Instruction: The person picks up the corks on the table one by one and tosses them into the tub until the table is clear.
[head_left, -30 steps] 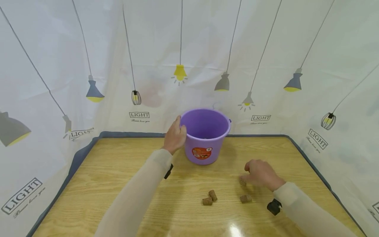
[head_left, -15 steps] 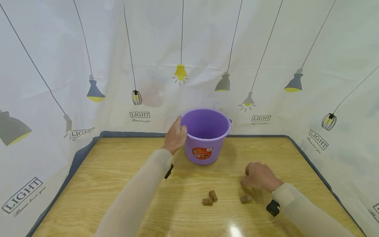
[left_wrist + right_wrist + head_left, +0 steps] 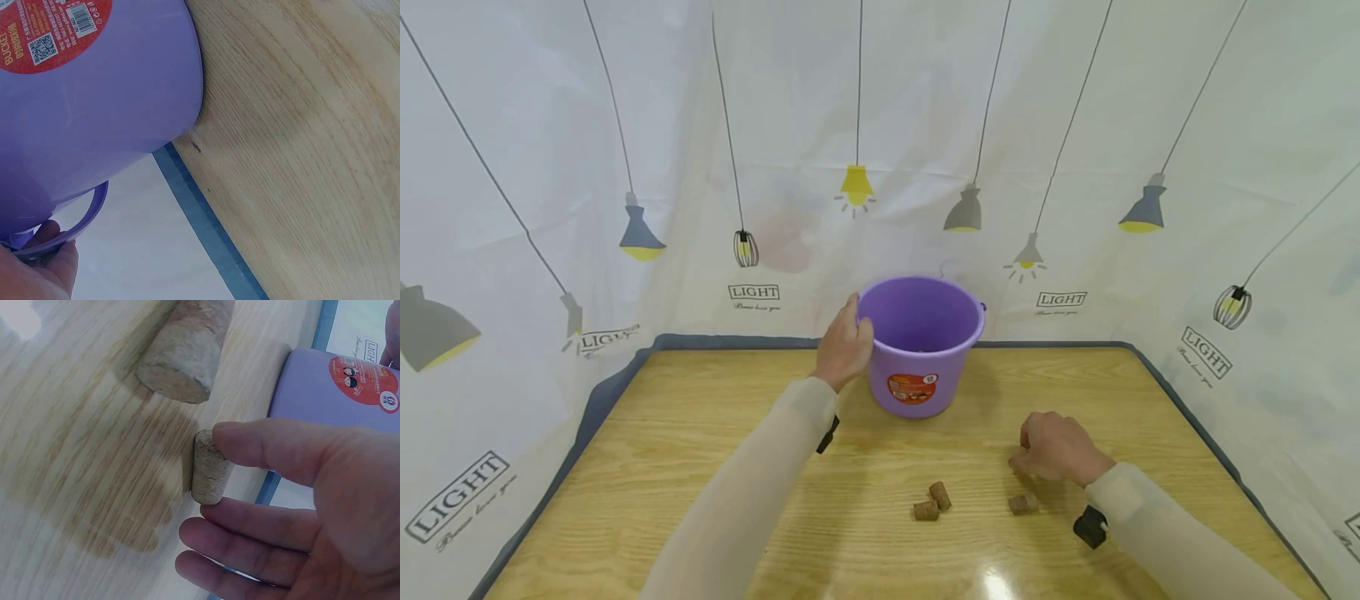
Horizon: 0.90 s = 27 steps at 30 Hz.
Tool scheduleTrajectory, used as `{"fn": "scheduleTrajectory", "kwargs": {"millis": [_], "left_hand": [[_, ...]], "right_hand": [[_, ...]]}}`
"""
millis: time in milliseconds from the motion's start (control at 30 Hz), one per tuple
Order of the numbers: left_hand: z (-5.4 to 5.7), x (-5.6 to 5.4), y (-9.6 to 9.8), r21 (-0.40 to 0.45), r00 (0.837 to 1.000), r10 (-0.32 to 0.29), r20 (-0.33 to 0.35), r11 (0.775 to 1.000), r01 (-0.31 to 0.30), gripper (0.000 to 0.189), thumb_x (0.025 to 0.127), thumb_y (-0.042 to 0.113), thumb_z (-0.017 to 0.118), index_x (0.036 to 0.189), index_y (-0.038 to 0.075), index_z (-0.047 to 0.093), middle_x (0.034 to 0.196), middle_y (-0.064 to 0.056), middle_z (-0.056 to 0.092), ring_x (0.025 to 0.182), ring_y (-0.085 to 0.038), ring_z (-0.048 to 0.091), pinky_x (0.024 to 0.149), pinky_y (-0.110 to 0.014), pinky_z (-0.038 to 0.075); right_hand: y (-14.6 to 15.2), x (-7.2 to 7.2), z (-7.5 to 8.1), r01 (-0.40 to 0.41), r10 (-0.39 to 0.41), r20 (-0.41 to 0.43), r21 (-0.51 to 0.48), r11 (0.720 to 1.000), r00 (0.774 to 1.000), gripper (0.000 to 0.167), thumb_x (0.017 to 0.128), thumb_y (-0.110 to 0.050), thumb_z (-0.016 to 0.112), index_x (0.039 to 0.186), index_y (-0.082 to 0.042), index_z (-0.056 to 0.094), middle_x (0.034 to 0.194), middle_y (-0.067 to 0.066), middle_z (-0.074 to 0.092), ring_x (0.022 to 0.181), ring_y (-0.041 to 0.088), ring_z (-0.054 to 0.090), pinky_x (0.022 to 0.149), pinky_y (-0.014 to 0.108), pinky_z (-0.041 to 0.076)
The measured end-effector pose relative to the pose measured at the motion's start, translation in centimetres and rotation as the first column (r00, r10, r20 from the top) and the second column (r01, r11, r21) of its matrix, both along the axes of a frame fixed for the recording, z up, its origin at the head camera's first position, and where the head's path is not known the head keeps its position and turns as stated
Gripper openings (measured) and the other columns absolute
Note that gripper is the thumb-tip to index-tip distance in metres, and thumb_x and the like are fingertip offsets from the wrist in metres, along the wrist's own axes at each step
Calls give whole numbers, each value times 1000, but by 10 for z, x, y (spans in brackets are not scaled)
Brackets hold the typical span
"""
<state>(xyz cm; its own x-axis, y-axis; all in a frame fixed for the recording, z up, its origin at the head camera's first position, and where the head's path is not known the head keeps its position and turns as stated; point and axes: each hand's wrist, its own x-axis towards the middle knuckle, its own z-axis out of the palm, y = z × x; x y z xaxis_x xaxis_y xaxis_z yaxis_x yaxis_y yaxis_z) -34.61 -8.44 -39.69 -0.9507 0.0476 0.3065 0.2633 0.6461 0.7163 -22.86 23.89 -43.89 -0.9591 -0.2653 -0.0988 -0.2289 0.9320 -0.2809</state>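
A purple bucket (image 3: 917,375) with a red label stands upright at the back of the table. At its left side my left hand (image 3: 844,343) grips the rim, and in the left wrist view the fingers (image 3: 61,262) curl round a purple loop at the bucket's edge. My right hand (image 3: 1058,446) is low over the table, right of the bucket. Its thumb and index finger pinch a cork (image 3: 211,472) by its two ends, while the other fingers are spread loosely. From the head view the hand mostly hides that cork. Nearer the body lies another cork (image 3: 1022,503).
Two more corks, one (image 3: 927,510) touching the other (image 3: 939,495), lie on the wooden table (image 3: 700,467) near its middle. A white curtain (image 3: 790,183) printed with lamps surrounds the back and sides, with a blue border along the table's edges.
My right hand has shifted slightly toward the body and closed its thumb and index finger on the cork under it. The left hand and bucket have stayed put.
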Motion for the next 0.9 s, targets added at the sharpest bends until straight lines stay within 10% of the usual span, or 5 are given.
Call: {"fn": "scheduleTrajectory", "kwargs": {"millis": [167,400,667,900], "left_hand": [[-1,-1,-1,4,1000,-5,-2,1000,5,62,106,27,31,162,2,24,164,-17,33,149,-35,34,123,-49,27],[-2,-2,-1,4,1000,-3,-7,1000,3,61,106,26,32,162,2,25,164,-17,34,149,-35,35,123,-49,28],[-2,-1,0,-2,1000,-2,-4,1000,2,61,106,26,32,162,2,25,164,-16,34,149,-34,35,123,-48,28],[-2,-1,0,1,1000,-7,4,1000,7,62,106,27,31,162,3,23,165,-15,32,150,-34,34,123,-49,27]], "right_hand": [[0,-2,2,20,-19,19,-16,1000,1000,41,85,-22,77,52,-16,52,47,-10,34,47,8,27,47,24,22],[1,-5,11,6,-9,-55,-55,998,998,21,84,-25,80,89,-4,77,82,3,72,63,13,58,61,36,54],[-4,-7,22,22,-36,-103,-129,991,994,20,88,-29,77,84,-9,75,68,-4,64,61,13,55,59,31,48],[-7,-8,32,17,-44,-177,-153,988,983,28,91,-33,73,96,-6,78,94,7,74,80,18,65,73,43,56]]}}
